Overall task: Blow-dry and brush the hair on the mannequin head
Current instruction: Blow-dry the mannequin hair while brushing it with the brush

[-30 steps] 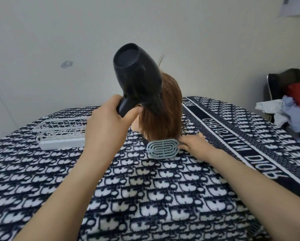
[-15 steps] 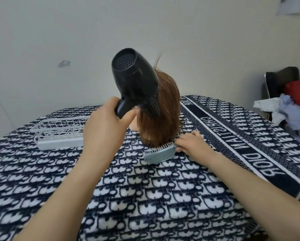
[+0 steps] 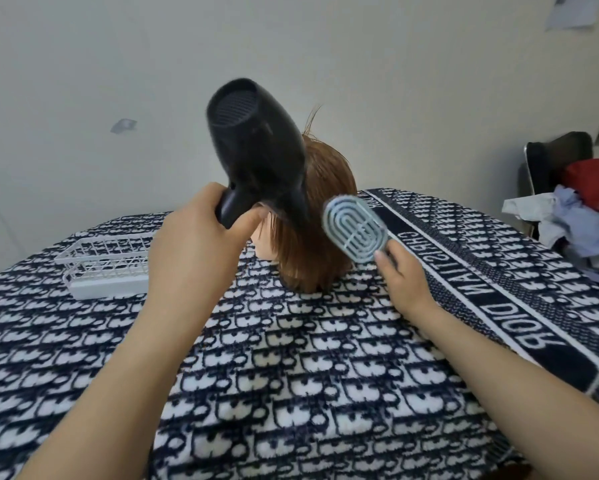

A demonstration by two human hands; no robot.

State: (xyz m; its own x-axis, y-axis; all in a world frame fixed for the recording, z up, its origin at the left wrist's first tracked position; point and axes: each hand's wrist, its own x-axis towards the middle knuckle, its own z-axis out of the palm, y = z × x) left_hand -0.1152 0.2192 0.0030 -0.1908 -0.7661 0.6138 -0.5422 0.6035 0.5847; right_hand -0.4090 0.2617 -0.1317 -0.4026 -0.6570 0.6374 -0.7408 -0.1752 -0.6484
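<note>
The mannequin head [image 3: 320, 220] with short brown hair stands on the patterned table, its back to me. My left hand [image 3: 197, 244] grips the handle of a black hair dryer [image 3: 256, 150], whose nozzle points down into the hair on the left side. My right hand [image 3: 400, 275] holds a pale blue vented brush [image 3: 355, 228] by its handle. The brush is raised beside the right side of the hair, its back facing me, at mid-height of the head.
A white wire basket [image 3: 107, 265] sits on the table to the left. The table wears a navy and white patterned cloth [image 3: 291, 375]. A chair [image 3: 554, 157] piled with clothes [image 3: 582, 216] stands at the far right, and a plain wall is behind.
The brush has lifted from the hair ends near the table up to the right side of the head. The dryer has stayed over the hair, shifting slightly.
</note>
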